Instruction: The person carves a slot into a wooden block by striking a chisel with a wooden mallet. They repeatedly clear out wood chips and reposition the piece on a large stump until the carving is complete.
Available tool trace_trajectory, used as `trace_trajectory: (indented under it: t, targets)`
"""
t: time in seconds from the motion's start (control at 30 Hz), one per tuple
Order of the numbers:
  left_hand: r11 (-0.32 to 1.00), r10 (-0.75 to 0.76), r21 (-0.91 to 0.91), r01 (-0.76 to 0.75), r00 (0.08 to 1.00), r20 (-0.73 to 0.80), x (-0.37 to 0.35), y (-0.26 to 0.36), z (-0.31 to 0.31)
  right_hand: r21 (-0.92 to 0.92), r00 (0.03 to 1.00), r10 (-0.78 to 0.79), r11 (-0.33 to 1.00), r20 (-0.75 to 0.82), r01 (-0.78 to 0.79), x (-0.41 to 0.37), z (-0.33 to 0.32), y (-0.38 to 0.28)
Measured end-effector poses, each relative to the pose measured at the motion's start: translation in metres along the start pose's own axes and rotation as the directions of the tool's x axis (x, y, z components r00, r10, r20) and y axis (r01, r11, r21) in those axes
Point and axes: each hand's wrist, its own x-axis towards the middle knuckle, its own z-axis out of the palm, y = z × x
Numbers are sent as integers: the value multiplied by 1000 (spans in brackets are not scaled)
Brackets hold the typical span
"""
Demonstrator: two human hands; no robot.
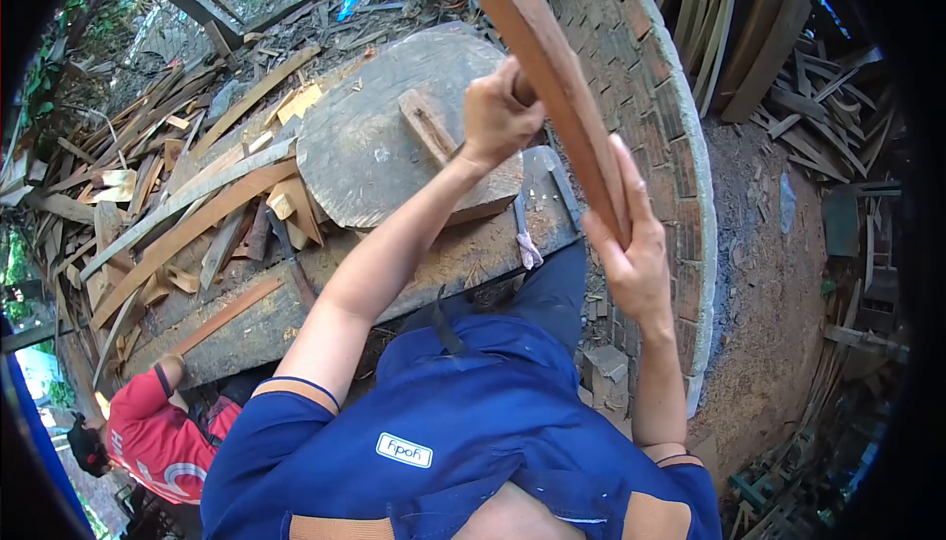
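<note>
A long, slightly curved piece of reddish-brown wood [562, 77] is raised at a slant in front of my chest. My right hand [633, 259] grips its lower end, thumb on one side and fingers stretched along the other. Beside its upper half, my left hand [501, 118] is closed in a fist around a short, rounded brown handle-like part [524, 89]; the curved wood hides where this leads. Below my left wrist, a smaller wood block [426, 124] lies on a thick round chopping block [345, 161].
A heavy plank bench [246, 338] carries the round block and offcuts. Scrap wood [148, 215] is heaped at left. A low brick wall [680, 185] curves along my right. A person in a red shirt [163, 437] sits at lower left. A tool with a cloth-wrapped handle [530, 249] hangs near the bench edge.
</note>
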Motion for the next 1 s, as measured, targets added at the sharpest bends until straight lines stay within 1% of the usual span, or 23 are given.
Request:
trace_trajectory:
  t: [0.07, 0.1, 0.13, 0.2, 0.27, 0.3, 0.37, 0.4, 0.47, 0.5, 0.53, 0.57, 0.6, 0.63, 0.7, 0.8, 0.83, 0.9, 0.93, 1.0]
  targets:
    - [961, -66, -271, 52, 997, -45, 13, -5, -10, 73, 998, -59, 996, -6, 59, -11, 8, 2]
    - [970, -162, -193, 145, 984, -74, 20, 5, -26, 67, 994, -96, 993, -47, 99, -13, 13, 6]
    - [964, -250, -117, 237, 962, -108, 26, 12, -45, 68, 994, -97, 993, -56, 100, -15, 13, 9]
    - [860, -471, -328, 390, 855, -219, 36, 3, -67, 79, 998, -32, 996, -57, 37, -20, 16, 12]
    - [779, -591, -454, 432, 749, -300, 41, -21, -92, 66, 998, -31, 997, -52, 34, -26, 16, 21]
    - [779, -589, -454, 432, 751, -298, 41, -21, -102, 46, 999, -24, 999, -45, 26, -28, 16, 24]
    - [779, -585, -528, 338, 694, -419, 40, -15, -116, 43, 999, 6, 999, -49, -4, -33, 15, 24]
    - [780, -568, -561, 277, 690, -450, 43, -11, -120, 42, 998, 31, 999, -49, -29, -35, 15, 24]
    - [805, -526, -538, 252, 722, -449, 44, -3, -123, 67, 997, 49, 997, -57, -45, -37, 19, 26]
    - [806, -524, -537, 248, 721, -453, 45, 2, -122, 93, 996, 62, 994, -68, -56, -37, 20, 26]
    - [816, -505, -513, 265, 758, -412, 46, 7, -117, 92, 996, 58, 994, -66, -52, -36, 21, 24]
    - [826, -486, -489, 280, 792, -368, 45, 10, -112, 122, 991, 121, 986, -47, -115, -35, 21, 21]
    - [826, -485, -491, 278, 793, -368, 45, 11, -106, 149, 982, 186, 972, -28, -179, -34, 21, 19]
    - [830, -465, -492, 261, 812, -353, 43, 11, -100, 147, 982, 186, 973, -31, -180, -34, 23, 18]
    - [846, -424, -477, 237, 842, -335, 41, 9, -90, 48, 996, 16, 999, -90, -12, -32, 24, 19]
    - [863, -406, -447, 233, 848, -341, 40, 6, -84, 40, 996, -14, 999, -87, 17, -33, 26, 21]
    - [862, -409, -448, 237, 847, -340, 39, 4, -83, 40, 996, -11, 999, -85, 14, -33, 26, 20]
    - [895, -357, -381, 232, 884, -303, 39, 0, -82, 49, 997, 27, 999, -69, -24, -33, 27, 18]
    - [894, -360, -382, 233, 882, -304, 38, 0, -81, 47, 997, 28, 999, -66, -25, -33, 27, 18]
    - [935, -262, -302, 184, 935, -241, 37, 0, -78, 52, 997, 50, 998, -59, -47, -31, 29, 18]
